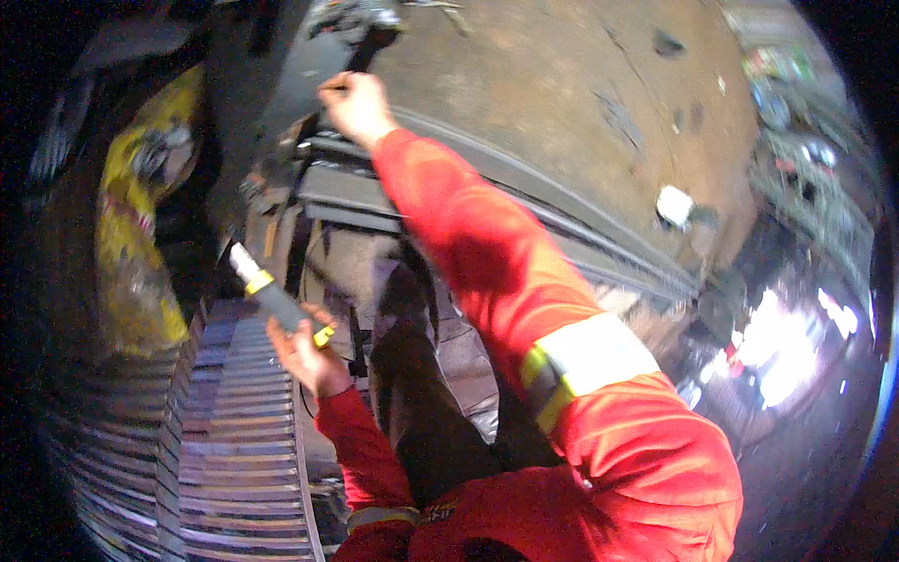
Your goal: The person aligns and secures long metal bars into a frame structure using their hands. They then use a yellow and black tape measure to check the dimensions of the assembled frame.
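Note:
In my left hand (309,351) is a grey hand tool (281,304) with yellow bands and a pale tip. The tip points up and to the left, away from me; the tool's exact kind does not show. My right hand (359,108) reaches far forward, its fingers curled together over the far end of long grey metal bars (524,183). Whatever sits between those fingers is too small or blurred to make out. Just beyond it lies a dark object (373,45) with a black handle-like part.
Rows of stacked flat strips (234,440) fill the lower left. A crumpled yellow sack-like thing (131,244) lies behind them. A small white block (674,206) rests on the brown floor (562,66). Metal items (805,178) crowd the far right, with bright glare (787,347) nearby.

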`<action>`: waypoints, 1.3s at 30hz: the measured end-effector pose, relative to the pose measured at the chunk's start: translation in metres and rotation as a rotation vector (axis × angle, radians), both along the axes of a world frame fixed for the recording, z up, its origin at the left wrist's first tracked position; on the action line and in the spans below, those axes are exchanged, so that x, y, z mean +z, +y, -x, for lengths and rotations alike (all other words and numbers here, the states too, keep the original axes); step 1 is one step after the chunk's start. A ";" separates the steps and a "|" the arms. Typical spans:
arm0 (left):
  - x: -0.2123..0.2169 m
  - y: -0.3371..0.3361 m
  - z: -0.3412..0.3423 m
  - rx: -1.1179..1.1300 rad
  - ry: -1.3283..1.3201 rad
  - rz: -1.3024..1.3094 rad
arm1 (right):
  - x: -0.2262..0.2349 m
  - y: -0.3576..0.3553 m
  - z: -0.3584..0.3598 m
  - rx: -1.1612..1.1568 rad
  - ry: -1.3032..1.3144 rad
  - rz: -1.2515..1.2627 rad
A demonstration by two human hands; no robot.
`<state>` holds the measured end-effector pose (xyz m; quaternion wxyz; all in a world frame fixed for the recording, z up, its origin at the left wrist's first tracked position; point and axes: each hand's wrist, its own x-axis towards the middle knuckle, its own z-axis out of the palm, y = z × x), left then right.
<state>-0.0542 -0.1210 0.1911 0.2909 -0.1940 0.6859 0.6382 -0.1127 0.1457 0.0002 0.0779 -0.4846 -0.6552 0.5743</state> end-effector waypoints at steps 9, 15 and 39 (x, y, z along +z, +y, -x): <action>0.080 0.038 -0.071 -0.338 0.039 0.010 | 0.147 -0.082 -0.215 -0.359 0.140 0.121; 0.104 0.025 -0.209 -0.823 0.074 0.208 | 0.210 -0.129 -0.508 -0.491 -0.101 0.220; 0.168 0.186 -0.995 -2.061 0.434 -0.024 | 0.905 -0.141 -1.223 0.012 -0.361 -1.107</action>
